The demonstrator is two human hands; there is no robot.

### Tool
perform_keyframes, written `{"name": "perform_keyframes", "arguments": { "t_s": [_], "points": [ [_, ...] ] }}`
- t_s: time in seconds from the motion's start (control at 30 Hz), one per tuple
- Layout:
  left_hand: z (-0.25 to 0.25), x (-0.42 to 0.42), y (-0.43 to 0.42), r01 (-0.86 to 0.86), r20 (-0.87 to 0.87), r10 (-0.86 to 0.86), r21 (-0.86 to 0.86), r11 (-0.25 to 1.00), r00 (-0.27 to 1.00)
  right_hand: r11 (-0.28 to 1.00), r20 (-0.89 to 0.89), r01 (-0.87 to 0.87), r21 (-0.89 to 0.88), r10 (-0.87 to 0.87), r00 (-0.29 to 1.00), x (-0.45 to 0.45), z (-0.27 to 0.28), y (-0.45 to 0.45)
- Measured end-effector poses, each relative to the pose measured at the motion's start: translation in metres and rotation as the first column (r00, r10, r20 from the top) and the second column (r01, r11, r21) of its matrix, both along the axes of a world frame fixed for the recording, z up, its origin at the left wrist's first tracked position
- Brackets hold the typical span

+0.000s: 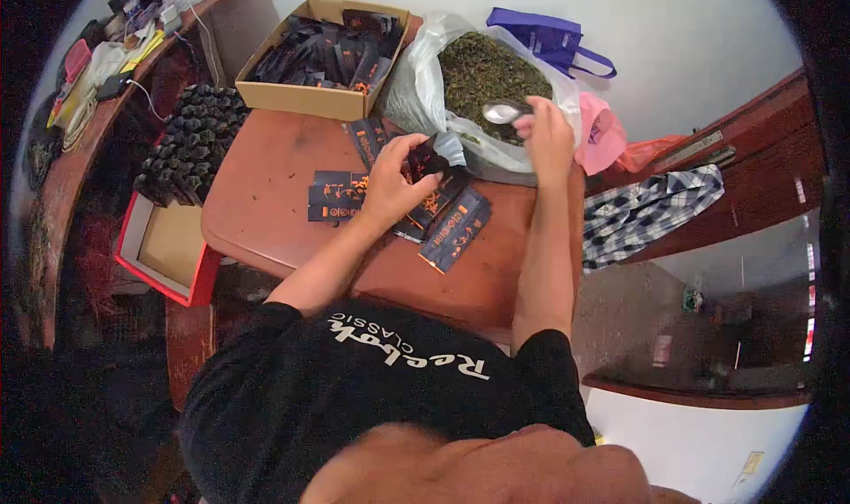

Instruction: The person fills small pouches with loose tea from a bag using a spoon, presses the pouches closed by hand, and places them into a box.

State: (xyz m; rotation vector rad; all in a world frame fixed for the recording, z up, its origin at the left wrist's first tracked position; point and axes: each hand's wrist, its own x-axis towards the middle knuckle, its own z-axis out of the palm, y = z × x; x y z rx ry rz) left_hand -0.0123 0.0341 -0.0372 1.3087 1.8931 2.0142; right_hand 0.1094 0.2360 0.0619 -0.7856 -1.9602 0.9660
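Observation:
My left hand (394, 185) grips a black packet (436, 161) with orange print, its silvery mouth spread apart and facing up. My right hand (549, 137) is closed around the handle of a metal spoon (503, 113), whose bowl is over the dried green leaves (487, 69). Those leaves fill a large clear plastic bag (425, 61) at the back of the table. More flat black packets lie around my left hand, one packet (457, 230) in front of it and another packet (336, 196) to its left.
A cardboard box (305, 101) full of black packets stands at the back of the brown table (257, 181). Left of the table are a stack of dark bundles (195, 141) and a red box (197, 278). A purple bag (544, 39) and pink cloth (602, 132) lie at the right.

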Motion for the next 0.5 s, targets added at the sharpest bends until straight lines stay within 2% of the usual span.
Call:
{"name": "perform_keyframes", "arguments": {
  "t_s": [0.03, 0.13, 0.2, 0.33, 0.43, 0.5],
  "points": [
    [-0.002, -0.001, 0.001, 0.004, 0.04, -0.004, 0.004, 1.0, 0.999, 0.999, 0.0, -0.028, -0.029, 0.028, 1.0, -0.014, -0.006, 0.009],
    [-0.003, -0.004, 0.002, -0.061, -0.087, 0.064, 0.038, 0.997, 0.994, 0.995, 0.004, -0.092, -0.03, 0.093, 0.996, -0.047, -0.029, 0.029],
    [-0.002, -0.005, 0.003, -0.068, -0.041, 0.069, 0.025, 0.997, 0.997, 0.99, -0.038, -0.142, -0.005, 0.142, 0.989, -0.066, -0.039, 0.033],
    [0.0, -0.004, 0.001, -0.09, -0.026, 0.09, 0.001, 0.996, 0.996, 0.992, 0.08, -0.128, -0.022, 0.129, 0.988, -0.068, -0.047, 0.029],
    [-0.003, -0.004, 0.004, -0.059, 0.064, 0.059, -0.005, 0.998, 0.996, 0.99, 0.114, -0.088, -0.114, 0.101, 0.988, -0.06, -0.048, 0.028],
    [-0.002, -0.004, 0.005, -0.059, 0.051, 0.058, 0.018, 0.998, 0.997, 0.977, 0.08, -0.084, -0.194, 0.101, 0.992, -0.054, -0.05, 0.032]
  ]
}}
